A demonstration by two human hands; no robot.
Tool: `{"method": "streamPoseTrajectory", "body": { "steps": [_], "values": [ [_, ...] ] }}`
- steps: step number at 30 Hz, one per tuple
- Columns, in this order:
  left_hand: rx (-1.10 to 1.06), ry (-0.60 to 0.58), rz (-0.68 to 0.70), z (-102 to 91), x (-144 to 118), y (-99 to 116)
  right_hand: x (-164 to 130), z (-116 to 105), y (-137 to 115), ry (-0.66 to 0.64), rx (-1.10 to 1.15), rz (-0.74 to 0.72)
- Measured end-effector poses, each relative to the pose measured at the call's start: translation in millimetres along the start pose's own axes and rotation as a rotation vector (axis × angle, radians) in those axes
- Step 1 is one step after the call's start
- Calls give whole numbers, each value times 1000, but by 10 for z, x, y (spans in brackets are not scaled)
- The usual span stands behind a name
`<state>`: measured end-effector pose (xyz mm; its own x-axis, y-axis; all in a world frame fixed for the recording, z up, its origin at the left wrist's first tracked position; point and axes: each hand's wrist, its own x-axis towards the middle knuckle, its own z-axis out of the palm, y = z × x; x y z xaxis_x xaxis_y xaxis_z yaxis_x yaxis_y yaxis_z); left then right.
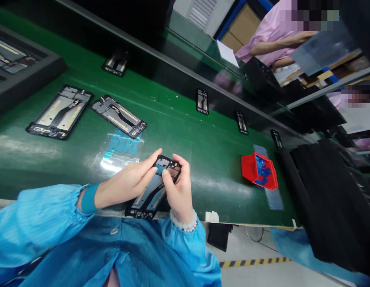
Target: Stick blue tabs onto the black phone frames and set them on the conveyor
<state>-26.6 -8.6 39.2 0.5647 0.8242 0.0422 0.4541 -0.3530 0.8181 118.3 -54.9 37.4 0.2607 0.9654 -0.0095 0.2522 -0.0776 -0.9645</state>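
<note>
A black phone frame [155, 187] lies at the near edge of the green bench [202, 159], held between both hands. My left hand [128, 181] rests over its left side, fingers stretched toward a small blue piece at its top. My right hand [179, 187] grips its right edge, thumb pressing near that blue piece. Both arms wear blue sleeves; a bead bracelet sits on the right wrist.
Two more phone frames [61, 111] [119, 115] lie to the left, beside a clear sheet of blue stickers [122, 145]. A red bin [259, 170] with blue pieces stands right. Several frames ride the belt behind. A dark tray [20, 63] sits far left. Another person in pink works across.
</note>
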Motion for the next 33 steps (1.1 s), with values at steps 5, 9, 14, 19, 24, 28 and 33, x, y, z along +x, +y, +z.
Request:
{"method": "streamPoseTrajectory", "body": {
  "steps": [5, 9, 14, 19, 24, 28, 33],
  "values": [
    [-10, 25, -12, 4, -24, -4, 54, -60, 23, -59, -125, -89],
    [-89, -38, 26, 1, -46, -16, 97, -45, 41, 46, -250, -161],
    [-216, -91, -32, 20, -35, -39, 51, -37, 16, 144, -489, -375],
    [-279, -37, -92, 38, -15, -92, -20, -45, -61, 115, -760, -553],
    [-201, -40, -61, 26, -7, -69, 25, -44, -115, 59, -857, -666],
    [-124, -45, -30, 16, 5, -30, 71, -38, -133, 43, -957, -789],
    [-110, -45, -33, 15, -4, -26, 125, -33, -107, 52, -966, -896]
  ]
}}
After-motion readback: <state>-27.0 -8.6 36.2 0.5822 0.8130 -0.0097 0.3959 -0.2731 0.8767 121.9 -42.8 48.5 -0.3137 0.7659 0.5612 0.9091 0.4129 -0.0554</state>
